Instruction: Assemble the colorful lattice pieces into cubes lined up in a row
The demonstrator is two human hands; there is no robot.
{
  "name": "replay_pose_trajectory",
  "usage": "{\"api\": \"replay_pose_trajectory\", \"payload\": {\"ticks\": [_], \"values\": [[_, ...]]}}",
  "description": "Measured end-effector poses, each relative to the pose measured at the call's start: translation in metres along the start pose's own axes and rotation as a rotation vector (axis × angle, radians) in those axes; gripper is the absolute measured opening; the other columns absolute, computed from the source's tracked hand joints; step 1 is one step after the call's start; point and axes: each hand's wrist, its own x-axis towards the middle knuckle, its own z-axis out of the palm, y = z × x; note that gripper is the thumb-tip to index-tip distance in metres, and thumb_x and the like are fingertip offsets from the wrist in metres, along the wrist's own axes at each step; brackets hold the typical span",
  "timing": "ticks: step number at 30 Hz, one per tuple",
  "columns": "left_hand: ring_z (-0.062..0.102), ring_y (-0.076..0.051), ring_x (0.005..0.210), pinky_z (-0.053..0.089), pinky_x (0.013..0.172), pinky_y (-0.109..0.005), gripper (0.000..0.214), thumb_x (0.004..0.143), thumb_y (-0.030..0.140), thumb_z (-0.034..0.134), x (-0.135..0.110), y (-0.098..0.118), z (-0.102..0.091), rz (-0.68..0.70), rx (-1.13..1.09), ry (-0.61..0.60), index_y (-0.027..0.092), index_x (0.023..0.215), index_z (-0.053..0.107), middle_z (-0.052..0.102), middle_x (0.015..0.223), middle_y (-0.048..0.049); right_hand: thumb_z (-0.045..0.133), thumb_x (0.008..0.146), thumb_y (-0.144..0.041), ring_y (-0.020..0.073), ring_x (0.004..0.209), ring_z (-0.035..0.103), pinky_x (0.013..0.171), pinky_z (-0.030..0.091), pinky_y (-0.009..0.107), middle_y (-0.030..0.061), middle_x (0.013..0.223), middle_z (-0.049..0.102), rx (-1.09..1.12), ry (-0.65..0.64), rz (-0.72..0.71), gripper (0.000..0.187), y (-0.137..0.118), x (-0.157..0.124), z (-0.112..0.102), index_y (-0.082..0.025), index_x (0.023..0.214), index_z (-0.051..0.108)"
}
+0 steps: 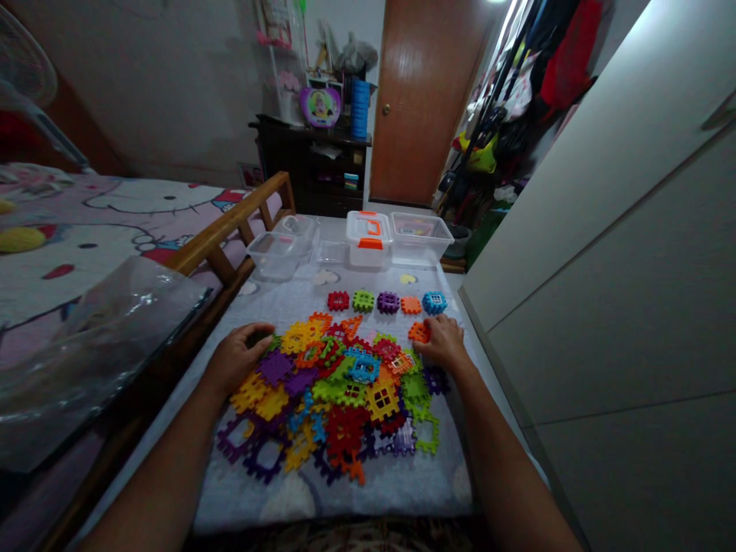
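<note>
Heap of coloured plastic interlocking square tiles (345, 391) on grey cloth (368, 491). Left hand (238, 356) palm-down on heap's left edge, fingers curled; pinch not discernible. Right hand (442, 343) at heap's far right corner, fingertips on small orange toothed plastic tile (418, 332); clamped or merely touching, cannot tell. Beyond heap: row of five single tiles (388, 302).

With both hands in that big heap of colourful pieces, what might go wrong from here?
The right hand touches an orange piece close to the row of five pieces; a careless sweep could scatter that row. The heap is tangled, so lifting one piece may drag others. Pieces near the front edge of the cloth might slip off.
</note>
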Motion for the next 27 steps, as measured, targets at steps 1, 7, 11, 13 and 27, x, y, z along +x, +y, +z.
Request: {"api": "replay_pose_trajectory", "payload": {"ticks": [1, 7, 11, 13, 27], "values": [[0.067, -0.032, 0.107, 0.048, 0.104, -0.045, 0.051, 0.072, 0.06, 0.061, 0.0, -0.001, 0.0, -0.003, -0.002, -0.001, 0.02, 0.102, 0.073, 0.074, 0.112, -0.0102, 0.071, 0.077, -0.05, 0.033, 0.105, 0.054, 0.084, 0.042, 0.042, 0.014, 0.111, 0.061, -0.001, -0.008, 0.0, 0.039, -0.001, 0.0, 0.0, -0.022, 0.103, 0.069], [0.067, -0.031, 0.105, 0.049, 0.104, -0.044, 0.049, 0.072, 0.058, 0.062, 0.0, 0.001, 0.0, 0.001, -0.022, 0.011, 0.021, 0.1, 0.073, 0.075, 0.11, -0.0097, 0.072, 0.074, -0.042, 0.0337, 0.106, 0.051, 0.089, 0.041, 0.046, 0.0154, 0.116, 0.06, 0.029, 0.035, -0.079, 0.036, -0.003, 0.006, -0.005, -0.02, 0.102, 0.069], [0.068, -0.03, 0.105, 0.05, 0.102, -0.043, 0.051, 0.071, 0.06, 0.063, -0.001, 0.0, 0.001, 0.005, -0.031, 0.017, 0.02, 0.1, 0.074, 0.075, 0.109, -0.0094, 0.075, 0.07, -0.039, 0.0359, 0.123, 0.044, 0.103, 0.034, 0.052, 0.014, 0.133, 0.054, 0.072, 0.161, -0.165, 0.042, 0.004, 0.029, -0.02, -0.021, 0.107, 0.069], [0.068, -0.03, 0.106, 0.05, 0.102, -0.043, 0.052, 0.071, 0.061, 0.062, -0.001, -0.001, 0.001, 0.003, -0.037, 0.01, 0.02, 0.101, 0.074, 0.075, 0.111, -0.0101, 0.077, 0.068, -0.036, 0.0372, 0.131, 0.038, 0.109, 0.028, 0.055, 0.0133, 0.14, 0.05, 0.059, 0.179, -0.222, 0.042, 0.008, 0.048, -0.028, -0.022, 0.107, 0.069], [0.066, -0.031, 0.108, 0.048, 0.104, -0.044, 0.049, 0.073, 0.057, 0.062, -0.002, 0.0, 0.0, 0.003, -0.017, 0.006, 0.02, 0.103, 0.074, 0.073, 0.113, -0.0108, 0.079, 0.069, -0.041, 0.0421, 0.149, 0.015, 0.116, 0.011, 0.061, 0.0111, 0.161, 0.033, -0.065, -0.19, -0.279, 0.06, 0.004, 0.105, -0.028, -0.026, 0.127, 0.067]]}}
